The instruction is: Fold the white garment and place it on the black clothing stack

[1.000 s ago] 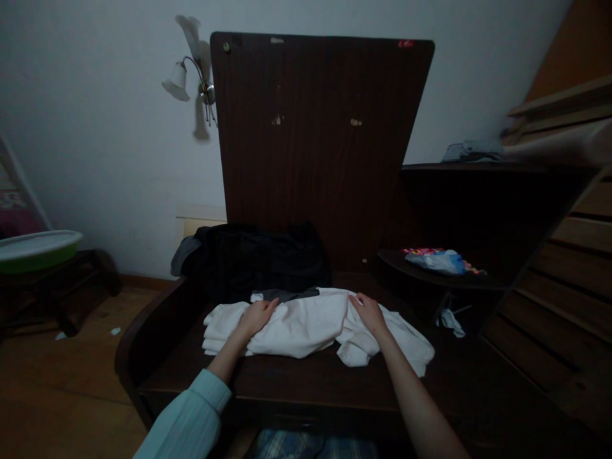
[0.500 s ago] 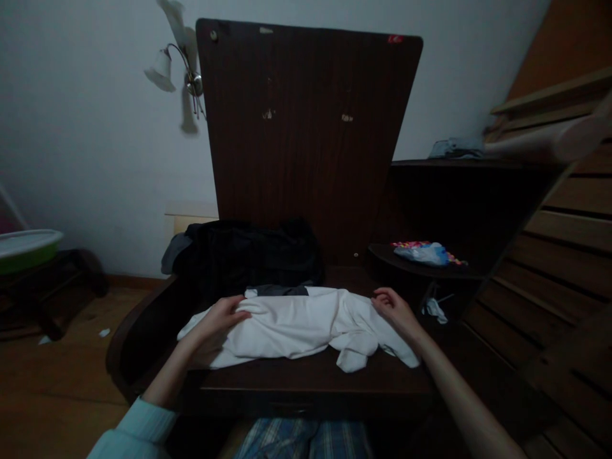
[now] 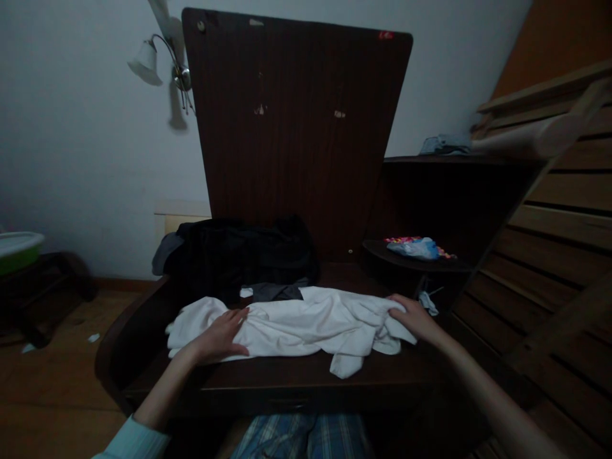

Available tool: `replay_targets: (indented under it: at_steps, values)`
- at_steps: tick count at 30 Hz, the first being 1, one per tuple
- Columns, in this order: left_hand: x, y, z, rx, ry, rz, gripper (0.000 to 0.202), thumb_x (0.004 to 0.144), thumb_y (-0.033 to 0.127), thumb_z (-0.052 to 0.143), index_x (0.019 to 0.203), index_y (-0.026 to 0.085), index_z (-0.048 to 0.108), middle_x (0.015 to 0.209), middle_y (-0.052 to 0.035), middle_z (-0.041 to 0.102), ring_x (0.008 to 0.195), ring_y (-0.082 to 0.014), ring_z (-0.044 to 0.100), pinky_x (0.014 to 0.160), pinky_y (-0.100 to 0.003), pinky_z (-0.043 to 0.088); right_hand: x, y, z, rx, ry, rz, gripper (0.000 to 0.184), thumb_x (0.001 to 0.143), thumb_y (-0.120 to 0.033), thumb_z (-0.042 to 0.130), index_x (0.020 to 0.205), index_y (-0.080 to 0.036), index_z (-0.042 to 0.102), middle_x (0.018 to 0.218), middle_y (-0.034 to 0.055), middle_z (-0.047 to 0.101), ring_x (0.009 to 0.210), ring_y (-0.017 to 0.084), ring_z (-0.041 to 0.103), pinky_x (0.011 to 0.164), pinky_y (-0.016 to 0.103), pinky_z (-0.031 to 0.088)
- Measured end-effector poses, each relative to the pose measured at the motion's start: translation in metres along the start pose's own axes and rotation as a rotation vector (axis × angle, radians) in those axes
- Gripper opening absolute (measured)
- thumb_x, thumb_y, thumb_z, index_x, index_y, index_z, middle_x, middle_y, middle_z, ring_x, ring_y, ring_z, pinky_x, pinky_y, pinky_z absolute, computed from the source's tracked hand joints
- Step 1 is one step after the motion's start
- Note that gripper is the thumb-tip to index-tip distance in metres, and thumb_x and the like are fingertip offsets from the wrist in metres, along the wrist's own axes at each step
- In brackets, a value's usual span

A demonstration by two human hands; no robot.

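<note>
A crumpled white garment lies across the dark wooden table in front of me. My left hand rests on its left part, fingers curled and gathering the cloth. At the garment's right end my right hand is closed on the fabric. A grey piece of cloth sits just behind the white garment.
A pile of dark clothes lies at the back against a tall upright wooden panel. A colourful bag sits on a small round shelf at the right. Wooden slats stand on the right, and a wall lamp hangs upper left.
Both hands have slid outward along the white garment, left hand leftward and right hand rightward, stretching the cloth wider. The view has shifted slightly to the right.
</note>
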State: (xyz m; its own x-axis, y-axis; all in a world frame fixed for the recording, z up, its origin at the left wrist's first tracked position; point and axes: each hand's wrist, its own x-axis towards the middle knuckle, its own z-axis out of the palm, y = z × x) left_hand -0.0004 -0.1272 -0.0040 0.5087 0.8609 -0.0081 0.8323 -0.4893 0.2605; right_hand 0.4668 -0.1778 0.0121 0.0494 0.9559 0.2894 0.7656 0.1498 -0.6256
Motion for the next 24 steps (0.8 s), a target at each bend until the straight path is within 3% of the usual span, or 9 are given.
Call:
replay_targets:
  at_steps: [3, 7, 11, 14, 16, 18, 21, 24]
  values:
    - [0.004, 0.005, 0.003, -0.035, -0.039, -0.052, 0.075, 0.060, 0.044, 0.065, 0.125, 0.014, 0.041, 0.126, -0.0151, 0.048, 0.114, -0.0272, 0.046, 0.092, -0.032, 0.034, 0.015, -0.009, -0.031, 0.076, 0.207, 0.108, 0.015, 0.060, -0.036, 0.052, 0.062, -0.021, 0.055, 0.057, -0.0016, 0.056, 0.059, 0.017, 0.053, 0.055, 0.027, 0.043]
    - [0.011, 0.015, 0.000, -0.091, 0.011, 0.024, 0.046, 0.064, 0.040, 0.062, 0.105, 0.019, 0.058, 0.105, -0.0079, 0.063, 0.095, -0.0239, 0.058, 0.079, -0.027, 0.040, 0.028, -0.032, -0.069, 0.390, 0.288, 0.172, 0.023, 0.057, -0.038, 0.061, 0.069, -0.019, 0.058, 0.058, -0.0011, 0.057, 0.049, 0.013, 0.050, 0.045, 0.025, 0.039]
    - [0.010, 0.022, -0.026, -0.184, 0.267, 0.042, 0.030, 0.071, 0.042, 0.053, 0.087, 0.018, 0.061, 0.089, -0.0044, 0.064, 0.082, -0.0196, 0.058, 0.071, -0.024, 0.041, 0.032, -0.047, -0.103, 0.584, 0.421, 0.092, 0.024, 0.058, -0.035, 0.064, 0.076, -0.020, 0.059, 0.066, 0.0016, 0.061, 0.049, 0.011, 0.050, 0.047, 0.025, 0.040]
    - [0.008, 0.020, -0.055, -0.122, 0.476, -0.027, 0.027, 0.072, 0.040, 0.050, 0.083, 0.018, 0.060, 0.085, -0.0047, 0.061, 0.083, -0.0196, 0.055, 0.074, -0.026, 0.041, 0.037, -0.045, -0.119, 0.536, 0.432, 0.021, 0.026, 0.060, -0.036, 0.064, 0.081, -0.021, 0.060, 0.074, 0.0048, 0.063, 0.054, 0.012, 0.052, 0.052, 0.027, 0.041]
    - [0.007, 0.016, -0.066, -0.043, 0.532, -0.055, 0.026, 0.070, 0.038, 0.051, 0.083, 0.017, 0.059, 0.086, -0.0056, 0.060, 0.085, -0.0206, 0.053, 0.076, -0.028, 0.040, 0.041, -0.039, -0.121, 0.410, 0.354, -0.017, 0.030, 0.058, -0.040, 0.065, 0.081, -0.021, 0.062, 0.078, 0.0061, 0.064, 0.061, 0.015, 0.055, 0.059, 0.029, 0.043]
    - [0.006, 0.010, -0.067, 0.010, 0.510, -0.028, 0.027, 0.069, 0.039, 0.051, 0.083, 0.017, 0.058, 0.087, -0.0066, 0.059, 0.086, -0.0215, 0.053, 0.078, -0.030, 0.040, 0.041, -0.030, -0.111, 0.255, 0.230, -0.062, 0.033, 0.053, -0.045, 0.067, 0.076, -0.020, 0.064, 0.081, 0.0072, 0.065, 0.074, 0.021, 0.058, 0.070, 0.034, 0.044]
    - [0.003, -0.002, -0.051, 0.059, 0.383, 0.030, 0.028, 0.068, 0.038, 0.052, 0.086, 0.018, 0.059, 0.098, -0.0088, 0.060, 0.094, -0.0231, 0.053, 0.084, -0.031, 0.038, 0.028, -0.014, -0.079, 0.065, -0.046, -0.086, 0.035, 0.051, -0.049, 0.067, 0.073, -0.021, 0.066, 0.093, 0.0094, 0.065, 0.094, 0.027, 0.056, 0.087, 0.039, 0.040]
    - [-0.003, -0.014, -0.029, 0.122, 0.205, -0.033, 0.038, 0.061, 0.036, 0.060, 0.095, 0.019, 0.059, 0.117, -0.0111, 0.053, 0.108, -0.0276, 0.047, 0.091, -0.036, 0.034, 0.002, 0.003, -0.039, -0.075, -0.389, -0.011, 0.054, 0.049, -0.045, 0.071, 0.096, -0.020, 0.064, 0.112, 0.0122, 0.059, 0.106, 0.029, 0.052, 0.092, 0.039, 0.039]
